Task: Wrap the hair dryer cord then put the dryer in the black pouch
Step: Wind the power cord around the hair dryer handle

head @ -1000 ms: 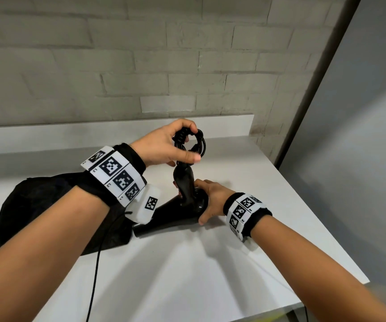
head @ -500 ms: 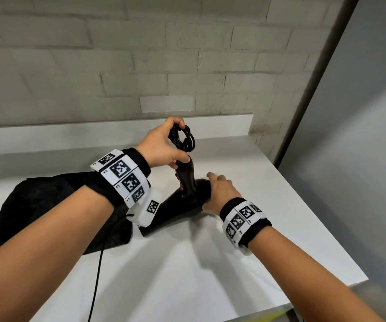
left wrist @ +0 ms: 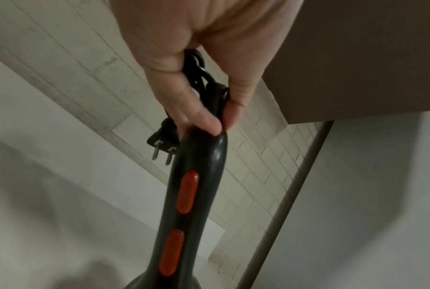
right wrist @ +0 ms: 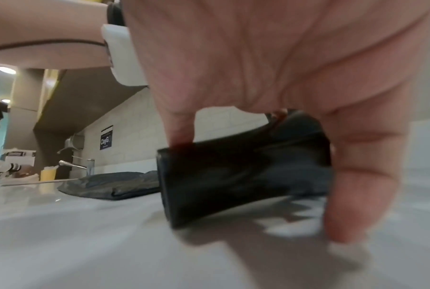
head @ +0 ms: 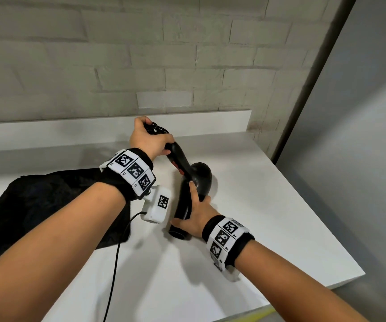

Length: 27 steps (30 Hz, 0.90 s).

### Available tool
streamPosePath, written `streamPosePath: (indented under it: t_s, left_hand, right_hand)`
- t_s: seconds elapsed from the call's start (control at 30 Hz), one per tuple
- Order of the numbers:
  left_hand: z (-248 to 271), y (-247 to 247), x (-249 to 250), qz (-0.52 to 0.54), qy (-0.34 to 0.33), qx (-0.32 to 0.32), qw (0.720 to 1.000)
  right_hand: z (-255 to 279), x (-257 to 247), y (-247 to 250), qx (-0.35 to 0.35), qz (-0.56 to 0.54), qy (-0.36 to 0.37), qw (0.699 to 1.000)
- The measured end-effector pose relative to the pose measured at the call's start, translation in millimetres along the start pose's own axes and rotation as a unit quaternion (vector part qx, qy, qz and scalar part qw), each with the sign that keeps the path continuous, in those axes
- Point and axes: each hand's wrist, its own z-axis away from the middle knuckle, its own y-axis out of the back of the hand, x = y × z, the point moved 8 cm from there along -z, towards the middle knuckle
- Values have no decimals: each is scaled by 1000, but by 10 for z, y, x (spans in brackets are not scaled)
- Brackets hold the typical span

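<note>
White counter [head: 268, 205]: left hand [head: 148, 141] clutches coiled cord [left wrist: 199, 78], right hand [head: 195, 217] grips dryer [head: 199, 180] beside black pouch [head: 48, 205].

Both forearms reach forward, banded at the wrists. The left hand [head: 149, 141] curls its grip around bundled cord and handle end, while the right hand [head: 195, 216], fingers spread, clasps the dryer barrel.

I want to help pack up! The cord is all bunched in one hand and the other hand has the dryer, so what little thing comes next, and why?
Probably swing the hair dryer toward the black pouch. The left hand already grips the bundled cord at the handle's end, the plug dangling free, and the right hand holds the barrel. The pouch lies flat beside them, its opening hidden.
</note>
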Motion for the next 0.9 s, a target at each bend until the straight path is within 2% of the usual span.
streamPosePath:
  t_s: [0.1,0.2,0.33,0.47,0.67,0.9]
  left_hand:
    - [-31,69,-89,11,8,12,1000]
    - [-46,124,-207,10,18,10,1000]
    - [7,140,-387,1,50,-47,998]
    - [95,142,-607,-11,74,-92,993]
    - [165,145,-890,-188,85,-177,962]
    - [267,83,-1122,-245,97,-226,938]
  right_hand:
    - [-61,54,4,-19,-17,-12,1000]
    - [-138,156,83,-24,28,-30,999]
    - [-169,291,295,3,74,-24,997]
    - [-217,499,542,20,86,-48,995]
    - [-244,753,782,100,156,-92,978]
    - [-313,932,847,133,178,-140,965]
